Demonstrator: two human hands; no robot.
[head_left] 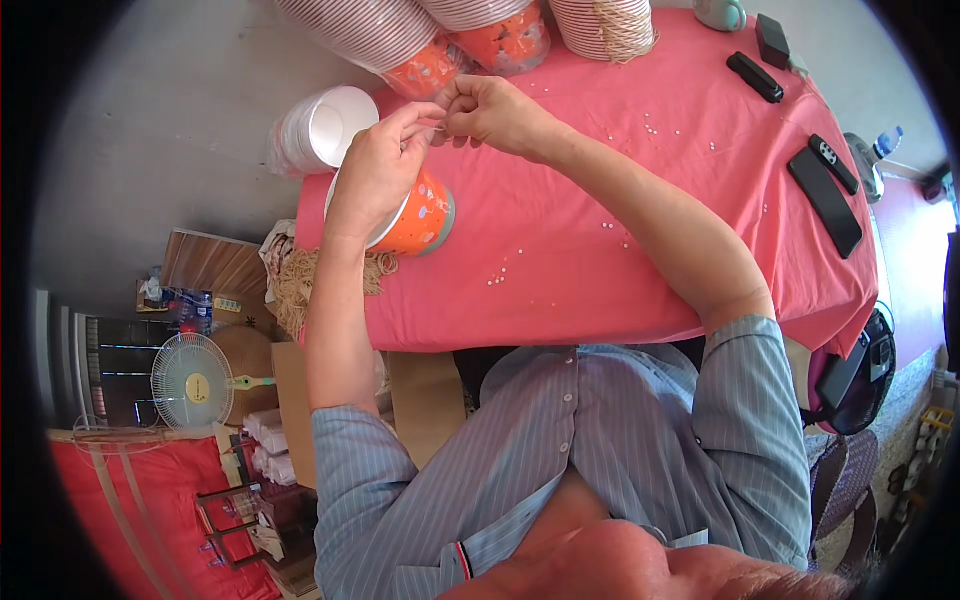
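Note:
My left hand (383, 160) and my right hand (492, 115) meet above the far left of the table, fingers of both pinched together. A thin pale strand (432, 127) shows between their fingertips; its ends are hidden by the fingers. Under my left wrist an orange paper bucket (425, 215) with a white rim lies on its side, partly covered by my forearm. Beside that forearm sits a tangled heap of thin tan strings (300, 285) at the table's left edge.
Stacks of nested paper buckets (365, 35) stand at the far edge, with white tubs (340, 125) at the left. Small white beads (505, 270) dot the pink tablecloth (590, 290). A black phone (825, 200) and other small black items lie at the right. A fan (195, 385) stands beyond.

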